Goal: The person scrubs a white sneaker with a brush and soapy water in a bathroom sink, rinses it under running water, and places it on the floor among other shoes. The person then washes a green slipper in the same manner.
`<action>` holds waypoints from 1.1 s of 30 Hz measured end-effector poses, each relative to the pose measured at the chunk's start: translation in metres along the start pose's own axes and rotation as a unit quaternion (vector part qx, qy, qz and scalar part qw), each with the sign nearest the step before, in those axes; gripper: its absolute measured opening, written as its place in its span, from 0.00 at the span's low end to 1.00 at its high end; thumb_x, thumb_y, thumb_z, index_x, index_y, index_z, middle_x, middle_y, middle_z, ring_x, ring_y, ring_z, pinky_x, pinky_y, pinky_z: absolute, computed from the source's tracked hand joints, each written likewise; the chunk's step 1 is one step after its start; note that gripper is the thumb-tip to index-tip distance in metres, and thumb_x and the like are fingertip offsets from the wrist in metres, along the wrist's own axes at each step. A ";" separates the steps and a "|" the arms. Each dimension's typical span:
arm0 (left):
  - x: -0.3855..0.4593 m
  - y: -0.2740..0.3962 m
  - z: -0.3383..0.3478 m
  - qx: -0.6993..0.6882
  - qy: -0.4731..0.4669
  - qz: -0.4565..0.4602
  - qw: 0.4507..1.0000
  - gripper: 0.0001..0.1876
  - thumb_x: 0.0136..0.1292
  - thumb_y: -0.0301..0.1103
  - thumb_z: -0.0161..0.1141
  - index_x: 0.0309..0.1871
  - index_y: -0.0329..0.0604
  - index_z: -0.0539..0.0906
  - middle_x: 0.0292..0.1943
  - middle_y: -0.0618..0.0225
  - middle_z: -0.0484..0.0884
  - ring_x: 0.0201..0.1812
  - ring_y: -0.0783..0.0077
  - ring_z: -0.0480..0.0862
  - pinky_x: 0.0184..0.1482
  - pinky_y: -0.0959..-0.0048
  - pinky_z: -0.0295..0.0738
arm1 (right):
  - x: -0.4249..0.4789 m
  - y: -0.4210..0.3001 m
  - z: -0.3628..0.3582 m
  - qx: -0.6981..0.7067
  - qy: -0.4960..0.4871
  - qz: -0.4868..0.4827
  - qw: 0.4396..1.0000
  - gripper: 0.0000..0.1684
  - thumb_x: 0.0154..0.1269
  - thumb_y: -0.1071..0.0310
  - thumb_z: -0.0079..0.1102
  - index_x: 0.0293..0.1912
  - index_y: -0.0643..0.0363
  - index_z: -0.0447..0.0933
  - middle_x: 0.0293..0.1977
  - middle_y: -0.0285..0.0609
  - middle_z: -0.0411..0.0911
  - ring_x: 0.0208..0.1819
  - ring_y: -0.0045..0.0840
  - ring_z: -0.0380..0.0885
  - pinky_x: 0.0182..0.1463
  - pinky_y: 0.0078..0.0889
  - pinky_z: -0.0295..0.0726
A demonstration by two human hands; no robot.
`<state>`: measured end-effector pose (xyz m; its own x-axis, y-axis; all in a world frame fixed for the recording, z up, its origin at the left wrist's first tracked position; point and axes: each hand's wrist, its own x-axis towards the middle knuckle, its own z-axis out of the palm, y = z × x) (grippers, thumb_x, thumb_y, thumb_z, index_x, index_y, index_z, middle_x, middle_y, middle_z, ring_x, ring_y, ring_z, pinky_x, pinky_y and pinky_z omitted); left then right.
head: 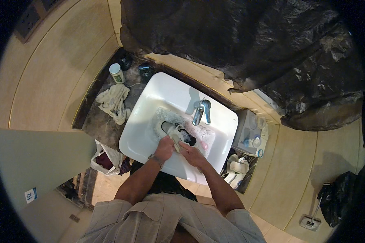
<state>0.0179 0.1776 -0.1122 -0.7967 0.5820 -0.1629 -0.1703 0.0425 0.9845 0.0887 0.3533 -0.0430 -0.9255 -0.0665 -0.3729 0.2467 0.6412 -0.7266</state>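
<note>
In the white washbasin (137, 121), soapy water with foam surrounds a light and black shoe (182, 135) lying below the tap. My left hand (165, 148) grips the near edge of a pale, wet item (175, 143), possibly part of the shoe or a cloth. From the other side my right hand (192, 155) holds the same pale item, fingers bent around it. A small pink thing (204, 145) lies in the suds to the right. The chrome mixer tap (202, 111) stands at the basin's far side. The fingertips are partly hidden.
A crumpled cream cloth (114, 101) and a lidded jar (116, 73) are on the dark counter at left. To the right are a grey box (246, 130) and white shoes (238, 167). A plastic bag (106, 158) hangs below the counter. Black plastic sheeting (246, 39) covers the wall above.
</note>
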 end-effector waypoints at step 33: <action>0.014 -0.016 0.002 -0.300 0.061 -0.151 0.940 0.22 0.64 0.26 0.59 0.63 0.39 0.79 0.47 0.61 0.83 0.44 0.68 0.84 0.52 0.65 0.82 | 0.037 0.006 0.013 -0.020 0.112 0.028 0.993 0.30 0.78 0.55 0.51 0.75 0.44 0.66 0.48 0.64 0.83 0.40 0.60 0.85 0.47 0.56 0.81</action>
<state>0.0105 0.1871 -0.1305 -0.7142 0.5171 -0.4718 -0.6663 -0.2956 0.6846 0.0592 0.3447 -0.0683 -0.9522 0.1392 -0.2718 0.2927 0.6695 -0.6827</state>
